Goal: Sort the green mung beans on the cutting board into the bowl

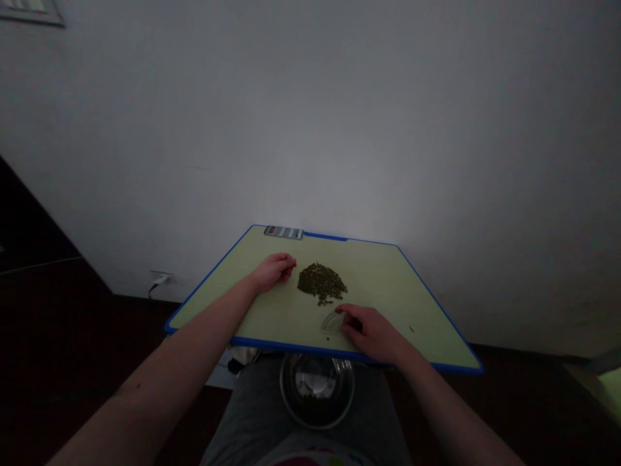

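Observation:
A pile of small dark green beans (pixel 321 281), too small to name more exactly, lies on the pale yellow-green table (pixel 388 278). My left hand (pixel 274 272) rests at the left side of the pile, its fingers curled in; whether anything is between them is hidden. Below and to the right of the pile, my right hand (pixel 366 330) is low over the table, index finger and thumb apart with nothing visible between them. On my lap, under the table's near edge, sits a shiny metal bowl (pixel 317 417) with some dark bits in it.
A phone (pixel 284 232) lies at the table's far left edge. Close to my right hand is a curved marking (pixel 330 321), with one dark speck (pixel 328 339) below it. A thin dark sliver (pixel 411 329) lies farther right. The wall (pixel 339 129) stands right behind the table.

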Demonstrator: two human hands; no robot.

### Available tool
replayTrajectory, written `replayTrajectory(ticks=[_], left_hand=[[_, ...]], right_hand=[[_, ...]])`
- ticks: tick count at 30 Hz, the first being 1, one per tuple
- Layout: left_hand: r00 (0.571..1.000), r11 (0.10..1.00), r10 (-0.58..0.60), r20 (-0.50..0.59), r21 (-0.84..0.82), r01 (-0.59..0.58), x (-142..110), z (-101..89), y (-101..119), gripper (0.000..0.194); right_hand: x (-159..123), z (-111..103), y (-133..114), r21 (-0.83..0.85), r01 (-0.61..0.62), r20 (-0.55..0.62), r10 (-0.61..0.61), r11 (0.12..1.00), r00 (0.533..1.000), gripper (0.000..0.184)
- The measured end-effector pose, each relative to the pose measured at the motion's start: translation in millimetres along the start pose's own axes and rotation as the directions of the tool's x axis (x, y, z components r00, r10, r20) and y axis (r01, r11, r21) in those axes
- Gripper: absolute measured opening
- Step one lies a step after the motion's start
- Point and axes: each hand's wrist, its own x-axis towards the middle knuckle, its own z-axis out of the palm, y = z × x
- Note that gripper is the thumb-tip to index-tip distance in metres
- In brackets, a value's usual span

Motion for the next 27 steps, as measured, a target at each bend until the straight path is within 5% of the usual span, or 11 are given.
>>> replayTrajectory(ticks=[27], left_hand=[[1.0, 1.0, -0.009, -0.006, -0.014, 0.009, -1.5, 0.5, 0.8, 0.019]], right_hand=[[-22.1, 4.1, 7.7, 0.021, 0.091, -0.005, -0.091, 0.996, 0.996, 0.039]])
